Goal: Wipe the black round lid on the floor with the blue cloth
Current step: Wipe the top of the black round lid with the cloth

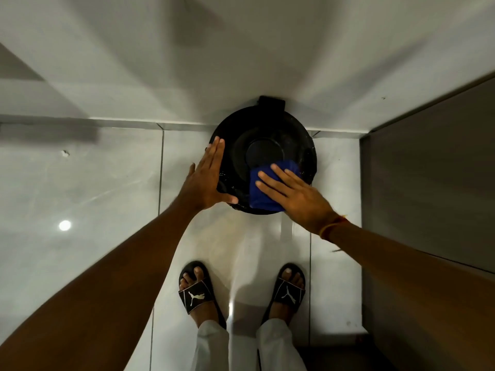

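Both hands flat: right hand [297, 194] on blue cloth [261, 194], left hand [206, 178] hiding lid [270, 129] edge.

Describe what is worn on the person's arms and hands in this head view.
Both forearms are bare, with no sleeves or gloves in view. The right hand has an orange-and-yellow thread band around its wrist. The left hand and its wrist carry nothing.

Glossy floor tiles [107, 183]; matt black lid [267, 124]; soft blue cloth [263, 194].

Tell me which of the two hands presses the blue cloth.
The right hand does: it lies flat on the blue cloth. The left hand is bare on the lid's left rim.
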Action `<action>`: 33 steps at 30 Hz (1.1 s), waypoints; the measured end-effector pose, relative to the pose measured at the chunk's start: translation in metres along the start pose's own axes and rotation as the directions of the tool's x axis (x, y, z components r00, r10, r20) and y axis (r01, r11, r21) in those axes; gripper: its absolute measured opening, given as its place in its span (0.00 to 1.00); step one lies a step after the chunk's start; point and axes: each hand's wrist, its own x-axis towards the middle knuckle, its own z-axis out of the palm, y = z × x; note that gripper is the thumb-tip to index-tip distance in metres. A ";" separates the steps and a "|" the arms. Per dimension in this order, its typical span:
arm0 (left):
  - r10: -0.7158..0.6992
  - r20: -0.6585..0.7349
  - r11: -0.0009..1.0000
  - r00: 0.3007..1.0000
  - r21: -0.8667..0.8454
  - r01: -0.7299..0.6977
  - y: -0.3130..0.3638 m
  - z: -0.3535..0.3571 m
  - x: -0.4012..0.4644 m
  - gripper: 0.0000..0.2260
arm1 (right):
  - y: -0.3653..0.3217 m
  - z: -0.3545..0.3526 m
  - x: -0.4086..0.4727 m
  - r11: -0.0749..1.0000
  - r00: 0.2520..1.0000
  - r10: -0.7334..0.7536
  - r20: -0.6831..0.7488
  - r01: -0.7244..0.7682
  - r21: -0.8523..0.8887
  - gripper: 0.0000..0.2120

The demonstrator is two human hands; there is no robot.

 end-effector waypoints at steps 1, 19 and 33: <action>-0.002 0.007 1.000 1.000 -0.001 0.002 0.000 0.000 0.000 0.65 | 0.008 -0.002 -0.016 1.000 1.000 0.023 -0.001 -0.023 0.000 0.36; -0.004 -0.016 1.000 1.000 0.027 0.004 0.002 0.002 0.000 0.66 | 0.047 -0.011 0.004 0.698 0.875 0.483 0.031 -0.407 0.589 0.32; 0.082 -0.032 0.997 0.996 -0.010 -0.082 -0.005 0.004 -0.003 0.65 | -0.090 0.041 -0.009 0.614 0.692 0.721 -0.032 -0.617 0.492 0.45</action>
